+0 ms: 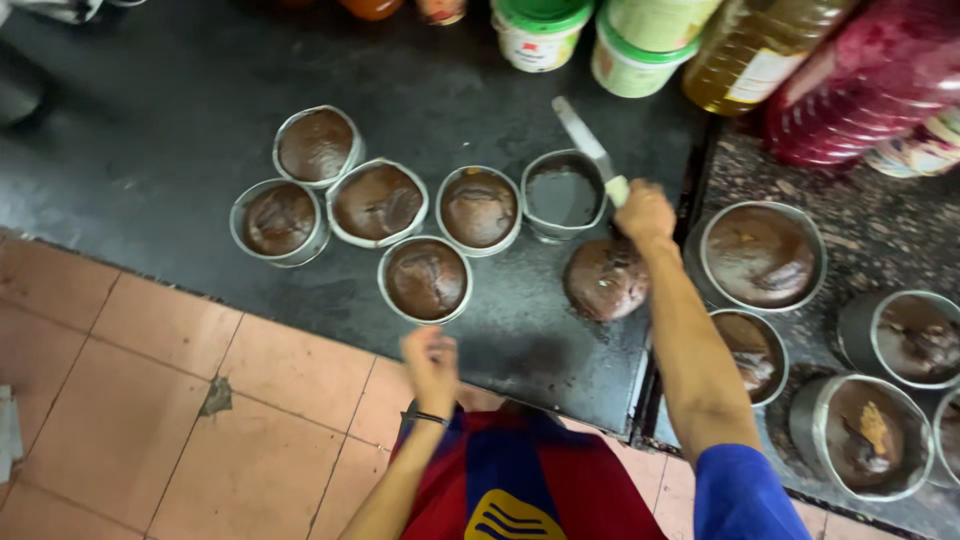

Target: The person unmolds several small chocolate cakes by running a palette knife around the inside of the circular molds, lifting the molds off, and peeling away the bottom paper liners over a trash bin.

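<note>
Nearest the lens, the left hand [432,362] hangs half-curled and holds nothing, just below the filled round tin [425,279] at the counter's front edge. Rightward, the unmoulded chocolate cake [604,279] sits on the dark counter [160,130], touching the right hand [645,211], which clasps a palette knife [583,140] angled up-left over the emptied tin [562,195].

Round tins [317,146] were dull grey metal, spatula blade [583,137] was smooth steel, countertop [160,130] was matt black, floor tiles [130,400] were worn terracotta.
</note>
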